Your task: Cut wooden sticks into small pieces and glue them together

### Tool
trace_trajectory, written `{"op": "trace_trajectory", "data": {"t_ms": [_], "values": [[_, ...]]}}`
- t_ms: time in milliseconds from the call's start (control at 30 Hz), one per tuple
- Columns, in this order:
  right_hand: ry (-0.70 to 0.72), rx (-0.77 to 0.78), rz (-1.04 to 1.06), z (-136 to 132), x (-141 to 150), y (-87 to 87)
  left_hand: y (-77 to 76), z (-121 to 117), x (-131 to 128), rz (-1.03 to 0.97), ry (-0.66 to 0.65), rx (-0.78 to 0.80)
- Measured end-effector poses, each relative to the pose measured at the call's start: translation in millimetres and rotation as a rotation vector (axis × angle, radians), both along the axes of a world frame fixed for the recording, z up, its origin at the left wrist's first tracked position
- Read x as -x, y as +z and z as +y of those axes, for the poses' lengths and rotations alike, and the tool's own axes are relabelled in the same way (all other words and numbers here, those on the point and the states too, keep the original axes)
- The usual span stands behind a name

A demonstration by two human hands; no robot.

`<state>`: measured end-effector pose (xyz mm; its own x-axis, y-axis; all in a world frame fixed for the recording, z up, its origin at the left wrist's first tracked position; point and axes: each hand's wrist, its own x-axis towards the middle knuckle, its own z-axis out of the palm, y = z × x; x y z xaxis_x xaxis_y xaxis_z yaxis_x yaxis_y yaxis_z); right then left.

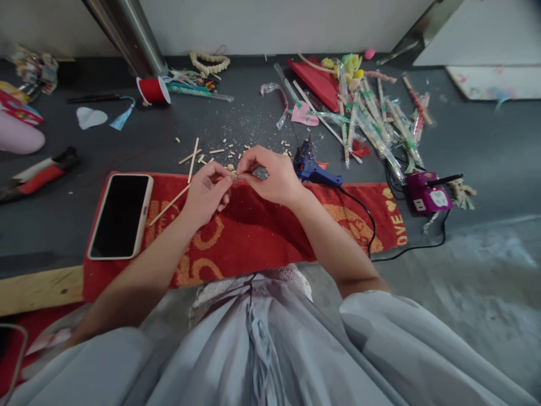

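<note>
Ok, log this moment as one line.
left hand: pinching small tan piece; right hand: at same piece; under hands: red towel; beside right hand: blue glue gun

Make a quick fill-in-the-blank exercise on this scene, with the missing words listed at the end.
1. The left hand and right hand meet at a small pale piece above a patterned cloth towel, mainly coloured ____.
2. The blue plastic glue gun, beside the right hand, has a cord coloured ____.
3. The flat, pale-cased phone lies on the towel's ____ end in the picture.

Missing words: red; black; left.
</note>
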<state>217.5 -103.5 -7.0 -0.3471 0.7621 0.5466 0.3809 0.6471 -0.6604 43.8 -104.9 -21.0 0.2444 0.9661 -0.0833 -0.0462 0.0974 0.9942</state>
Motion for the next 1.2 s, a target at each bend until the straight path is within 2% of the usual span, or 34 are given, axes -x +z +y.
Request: {"op": "trace_trajectory", "data": {"t_ms": [533,833,1200], "values": [[0.010,0.048,0.025,2,-1,-2.3,12.2,-2,-1,0.010,-0.021,0.063],[0.059,0.066,0.059,9,-7,-0.5,24.8,-2,-1,-0.068,-0.091,0.243],[0.157,0.151,0.123,7,-7,4.2,24.2,-5,2,-0.059,-0.112,0.166]]}}
